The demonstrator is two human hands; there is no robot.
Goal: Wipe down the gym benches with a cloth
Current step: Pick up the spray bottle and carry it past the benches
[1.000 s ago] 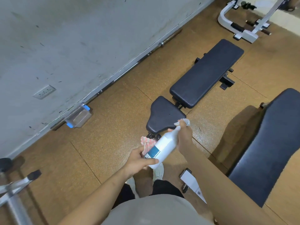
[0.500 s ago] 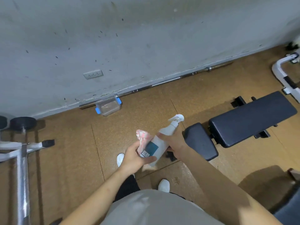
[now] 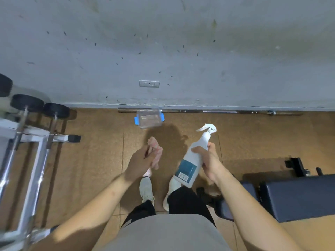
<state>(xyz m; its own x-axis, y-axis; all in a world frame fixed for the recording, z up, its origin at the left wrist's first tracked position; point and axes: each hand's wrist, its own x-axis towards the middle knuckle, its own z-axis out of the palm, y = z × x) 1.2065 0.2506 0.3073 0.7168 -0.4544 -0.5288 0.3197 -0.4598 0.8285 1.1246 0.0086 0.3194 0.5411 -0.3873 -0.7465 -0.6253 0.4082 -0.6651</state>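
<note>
Head view: left hand (image 3: 140,161) fingers curled around pink cloth (image 3: 155,151); right hand (image 3: 210,160) grips white spray bottle (image 3: 192,160), beside dark bench (image 3: 299,196)

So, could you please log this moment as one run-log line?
left hand: holds cloth | right hand: holds spray bottle | bench: at right, untouched
</note>
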